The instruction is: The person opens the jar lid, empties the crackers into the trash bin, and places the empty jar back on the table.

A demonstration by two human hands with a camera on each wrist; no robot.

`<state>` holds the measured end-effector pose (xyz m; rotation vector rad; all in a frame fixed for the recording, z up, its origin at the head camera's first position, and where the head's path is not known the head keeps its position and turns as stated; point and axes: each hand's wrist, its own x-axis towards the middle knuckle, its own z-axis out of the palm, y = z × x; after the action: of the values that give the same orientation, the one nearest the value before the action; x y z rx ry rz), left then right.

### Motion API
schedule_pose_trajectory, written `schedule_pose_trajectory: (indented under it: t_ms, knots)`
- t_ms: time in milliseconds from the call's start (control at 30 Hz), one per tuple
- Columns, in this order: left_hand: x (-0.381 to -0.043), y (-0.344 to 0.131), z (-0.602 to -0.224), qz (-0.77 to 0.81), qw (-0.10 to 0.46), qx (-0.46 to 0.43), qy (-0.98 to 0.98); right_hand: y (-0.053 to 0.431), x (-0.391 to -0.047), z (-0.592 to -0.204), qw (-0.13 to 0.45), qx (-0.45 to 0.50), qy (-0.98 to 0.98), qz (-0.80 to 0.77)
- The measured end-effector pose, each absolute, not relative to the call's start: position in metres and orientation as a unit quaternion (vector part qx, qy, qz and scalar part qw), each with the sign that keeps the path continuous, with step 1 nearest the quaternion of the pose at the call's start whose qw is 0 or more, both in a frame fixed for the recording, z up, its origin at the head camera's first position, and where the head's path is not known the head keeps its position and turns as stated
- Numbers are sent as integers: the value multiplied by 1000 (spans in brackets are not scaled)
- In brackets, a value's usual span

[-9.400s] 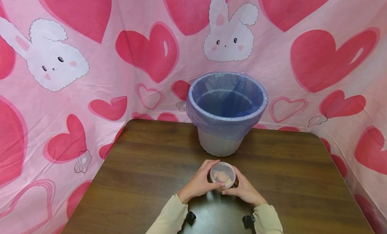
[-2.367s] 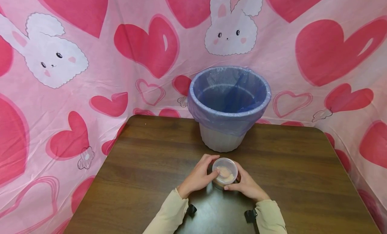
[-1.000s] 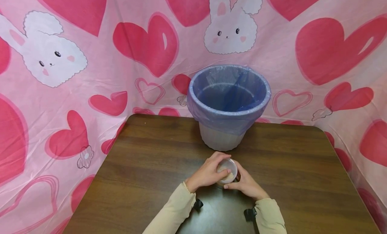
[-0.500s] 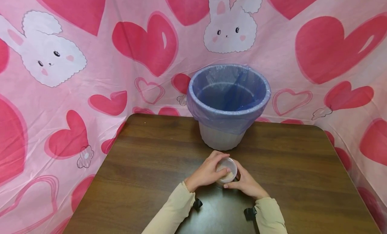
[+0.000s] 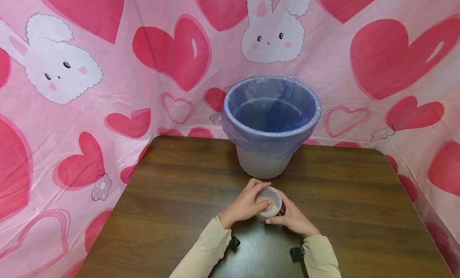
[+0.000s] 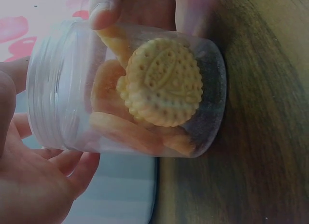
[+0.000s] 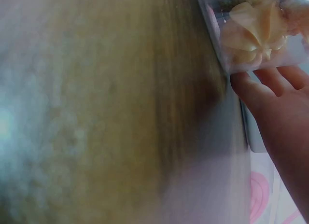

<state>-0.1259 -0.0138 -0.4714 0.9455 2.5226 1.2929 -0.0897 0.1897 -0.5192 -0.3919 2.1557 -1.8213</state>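
Note:
A clear plastic jar (image 5: 274,195) of biscuits stands upright between both hands near the middle of the table. My left hand (image 5: 245,204) holds the jar's top, its thumb lying across the top and its fingers round the far rim. Lower down, my right hand (image 5: 295,220) grips the jar's body from the right side. Through the wall in the left wrist view, a round embossed biscuit (image 6: 164,84) shows in front of several others. The right wrist view shows a piped, flower-shaped biscuit (image 7: 258,33) inside. The ribbed rim (image 6: 48,89) lies close to the left fingers.
Just behind the hands stands a white bin (image 5: 264,166) with a blue plastic liner (image 5: 233,130) folded over its rim. A dark wooden table (image 5: 172,198) lies beneath. Pink heart-and-rabbit cloth (image 5: 223,62) hangs round the back and sides.
Compared with 2.4 s ago, my left hand has shifted right and its thumb reaches further across the jar's top. It has since slid back slightly left. My right hand keeps its grip.

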Motion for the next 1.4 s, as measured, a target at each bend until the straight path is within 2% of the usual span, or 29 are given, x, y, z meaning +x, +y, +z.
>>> schedule_pose_trajectory:
  t_ms: [1400]
  knots:
    - [-122, -26, -473, 432, 78, 290, 850, 189, -89, -519, 145, -127, 750, -633]
